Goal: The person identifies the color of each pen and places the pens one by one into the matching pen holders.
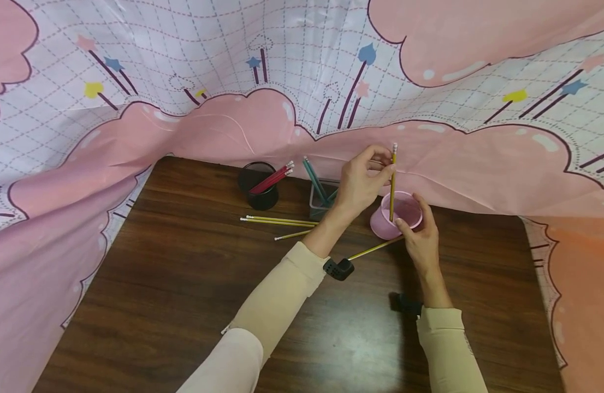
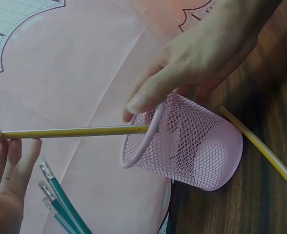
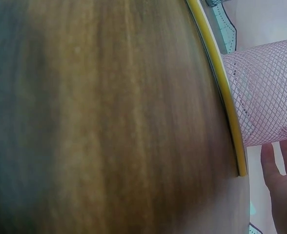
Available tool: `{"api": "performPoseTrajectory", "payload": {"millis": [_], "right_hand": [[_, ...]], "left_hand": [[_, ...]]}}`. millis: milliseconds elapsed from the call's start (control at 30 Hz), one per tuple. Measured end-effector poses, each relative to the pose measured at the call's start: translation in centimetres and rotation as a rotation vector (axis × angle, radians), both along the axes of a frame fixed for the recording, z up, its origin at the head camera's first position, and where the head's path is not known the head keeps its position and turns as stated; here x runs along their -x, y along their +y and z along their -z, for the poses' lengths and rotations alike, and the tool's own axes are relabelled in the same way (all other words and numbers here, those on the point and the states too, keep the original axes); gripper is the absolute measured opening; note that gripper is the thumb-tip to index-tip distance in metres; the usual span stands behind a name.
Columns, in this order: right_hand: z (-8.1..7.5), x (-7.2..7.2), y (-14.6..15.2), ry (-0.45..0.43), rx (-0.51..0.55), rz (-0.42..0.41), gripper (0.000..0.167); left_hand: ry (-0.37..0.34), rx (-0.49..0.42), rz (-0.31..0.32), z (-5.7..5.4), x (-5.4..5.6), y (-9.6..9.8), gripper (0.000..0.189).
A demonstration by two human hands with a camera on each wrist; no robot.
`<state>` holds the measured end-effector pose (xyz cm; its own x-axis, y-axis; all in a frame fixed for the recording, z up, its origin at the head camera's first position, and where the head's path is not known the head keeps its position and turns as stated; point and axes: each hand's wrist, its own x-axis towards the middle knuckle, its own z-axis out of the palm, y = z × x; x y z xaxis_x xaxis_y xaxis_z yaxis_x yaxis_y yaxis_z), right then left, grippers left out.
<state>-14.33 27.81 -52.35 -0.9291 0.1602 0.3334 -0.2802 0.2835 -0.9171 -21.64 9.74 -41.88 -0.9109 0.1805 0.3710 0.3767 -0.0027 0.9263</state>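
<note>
My left hand (image 1: 356,183) pinches a yellow pencil (image 1: 392,183) near its white eraser end, holding it nearly upright. The pencil's lower end is inside the mouth of a pink mesh pencil cup (image 1: 380,225). On the cup's right side, my right hand (image 1: 424,243) grips it, thumb at the near rim and fingers around the far side. In the left wrist view, the pencil (image 2: 80,131) crosses the cup's rim (image 2: 156,129). Another yellow pencil (image 1: 373,250) lies on the table before the cup, also visible beside the mesh cup (image 3: 270,92) in the right wrist view.
Left of my left hand, a square mesh holder (image 1: 318,210) contains green pencils (image 1: 313,177), and farther left a black mesh cup (image 1: 264,201) holds red pencils (image 1: 272,180). Several yellow pencils (image 1: 277,221) lie on the wooden table (image 1: 184,262). A patterned pink cloth (image 1: 223,128) hangs behind.
</note>
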Motion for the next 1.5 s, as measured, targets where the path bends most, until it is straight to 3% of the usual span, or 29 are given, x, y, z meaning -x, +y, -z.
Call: {"api": "performPoseTrajectory", "payload": {"millis": [233, 467, 667, 1000, 1133, 1500], "right_hand": [[0.1, 0.1, 0.0, 0.009, -0.034, 0.009, 0.067], [0.3, 0.0, 0.0, 0.01, -0.035, 0.016, 0.067], [0.2, -0.1, 0.0, 0.01, -0.033, 0.009, 0.067], [-0.1, -0.2, -0.2, 0.018, -0.074, 0.027, 0.068], [0.0, -0.3, 0.0, 0.012, -0.088, 0.039, 0.068], [0.1, -0.1, 0.0, 0.015, -0.076, 0.036, 0.067]], "left_hand": [[0.057, 0.085, -0.023, 0.5, -0.2, 0.0, 0.019], [0.089, -0.035, 0.008, 0.4, -0.5, -0.8, 0.026], [0.053, -0.081, 0.054, 0.1, -0.9, -2.5, 0.032], [0.12, -0.073, 0.123, 0.5, -2.1, -5.7, 0.039], [0.112, -0.081, 0.138, 1.0, -2.4, -7.0, 0.042], [0.13, -0.056, 0.118, 1.7, -2.7, -9.3, 0.04]]}}
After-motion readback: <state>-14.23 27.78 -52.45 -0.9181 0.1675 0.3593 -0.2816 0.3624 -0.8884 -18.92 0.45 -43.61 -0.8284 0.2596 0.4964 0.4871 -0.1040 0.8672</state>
